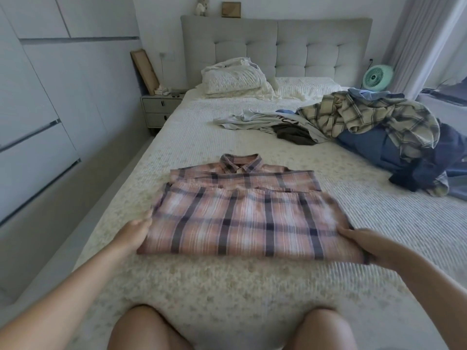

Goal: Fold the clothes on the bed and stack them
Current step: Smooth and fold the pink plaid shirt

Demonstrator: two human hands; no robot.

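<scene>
Both hands grasping pink plaid shirt (242, 218) edges, L hand (136, 232), R hand (361, 245), unfolded clothes pile (366, 127) far right, pillow (235, 82) behind

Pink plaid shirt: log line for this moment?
pink plaid shirt: half-folded | left hand, right hand: grip on its sides | unfolded pile: waiting

Pale quilted bed (192, 137), pink plaid shirt (242, 210) (folded), clothes heap (366, 127), pillows (235, 82)
</scene>
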